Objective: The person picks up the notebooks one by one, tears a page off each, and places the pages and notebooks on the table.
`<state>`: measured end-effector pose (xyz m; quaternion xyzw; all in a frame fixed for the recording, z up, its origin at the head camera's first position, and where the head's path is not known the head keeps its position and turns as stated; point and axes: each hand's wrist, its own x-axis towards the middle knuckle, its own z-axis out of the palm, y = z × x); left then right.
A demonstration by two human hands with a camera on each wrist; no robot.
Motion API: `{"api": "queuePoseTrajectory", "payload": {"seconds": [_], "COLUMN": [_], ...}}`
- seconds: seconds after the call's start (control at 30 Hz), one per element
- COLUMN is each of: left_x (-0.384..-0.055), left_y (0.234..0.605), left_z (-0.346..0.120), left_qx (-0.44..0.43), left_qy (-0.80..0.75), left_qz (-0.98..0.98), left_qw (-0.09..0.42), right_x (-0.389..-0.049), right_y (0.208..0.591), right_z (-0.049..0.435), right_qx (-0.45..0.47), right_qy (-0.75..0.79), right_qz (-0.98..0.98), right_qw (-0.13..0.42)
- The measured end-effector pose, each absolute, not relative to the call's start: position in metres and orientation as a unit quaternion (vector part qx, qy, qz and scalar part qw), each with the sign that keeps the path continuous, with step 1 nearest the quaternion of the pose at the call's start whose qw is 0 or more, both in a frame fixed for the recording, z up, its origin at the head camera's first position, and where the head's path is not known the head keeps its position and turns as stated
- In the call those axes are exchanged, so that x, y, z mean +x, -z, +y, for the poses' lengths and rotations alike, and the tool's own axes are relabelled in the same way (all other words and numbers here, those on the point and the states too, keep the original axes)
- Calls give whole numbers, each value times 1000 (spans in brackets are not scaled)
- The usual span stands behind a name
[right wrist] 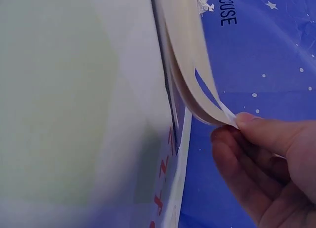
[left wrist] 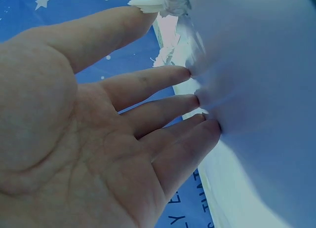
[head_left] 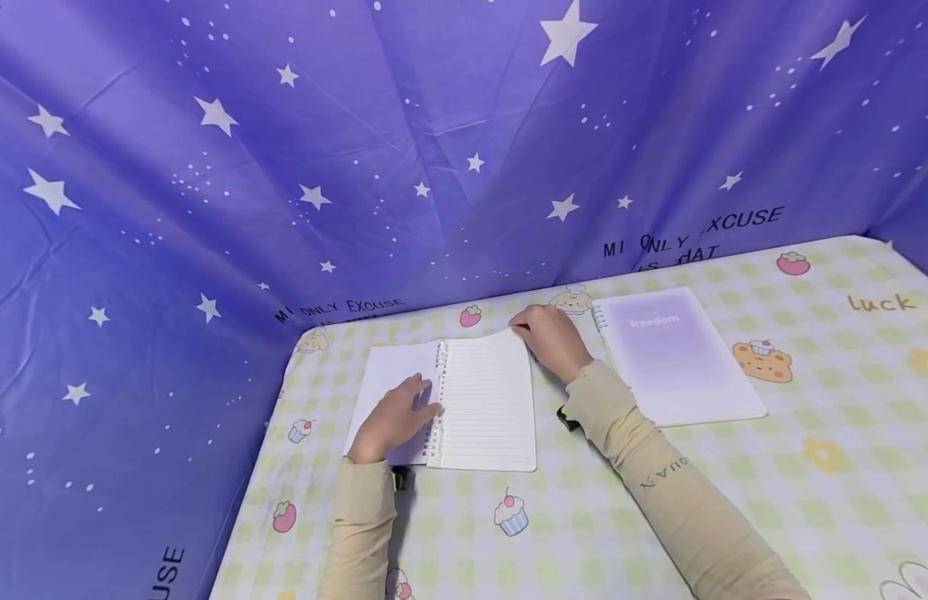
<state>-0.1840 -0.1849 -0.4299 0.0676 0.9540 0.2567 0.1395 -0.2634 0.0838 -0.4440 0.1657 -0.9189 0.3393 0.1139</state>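
A spiral-bound notebook lies open on the table, with lined pages on the right and a blank white side on the left. My right hand pinches the top right corner of its pages between thumb and fingers. In the right wrist view the pages bend upward toward the thumb, and a narrow gap shows between some sheets. My left hand rests over the left side, fingers spread, thumb at the spiral binding. In the left wrist view its fingertips touch the white surface.
To the right lies a closed spiral notebook with a purple cover reading "freedom". A green-and-white checked tablecloth with cupcake and strawberry prints covers the table. Behind it hangs a blue-purple curtain with white stars.
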Motion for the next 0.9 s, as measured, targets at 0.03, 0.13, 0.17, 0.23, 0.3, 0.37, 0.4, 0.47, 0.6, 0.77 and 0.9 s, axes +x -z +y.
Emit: {"api": "queuePoseTrajectory", "payload": {"seconds": [0.03,0.13,0.17,0.23,0.3,0.37,0.4,0.47,0.6,0.77,0.9], "left_x": [-184,-185,-185,-185,-186,-186,-186,-187,-187,-186,-186], "left_y": [430,430,430,431,431,431,431,431,432,431,430], "left_z": [-185,-185,-185,-185,-185,-186,-186,-186,-186,-186,-185], "left_qx": [68,68,69,69,69,69,69,72,77,78,76], "left_qy": [-256,-255,-255,-257,-258,-260,-260,-258,-256,-257,-257], "left_qz": [954,954,954,954,953,953,953,953,952,952,952], "left_qw": [140,141,141,141,141,142,142,143,146,146,146], "right_x": [-263,-263,-263,-262,-262,-262,-261,-261,-262,-263,-263], "right_y": [444,443,443,443,442,442,442,442,442,443,442], "right_z": [83,82,82,82,82,81,81,81,81,81,82], "right_qx": [171,178,177,174,169,163,159,150,129,114,120], "right_qy": [-336,-324,-321,-317,-317,-321,-325,-334,-353,-354,-349], "right_qz": [-919,-923,-924,-928,-929,-929,-928,-927,-923,-925,-926], "right_qw": [114,110,106,96,88,84,83,84,79,73,82]}}
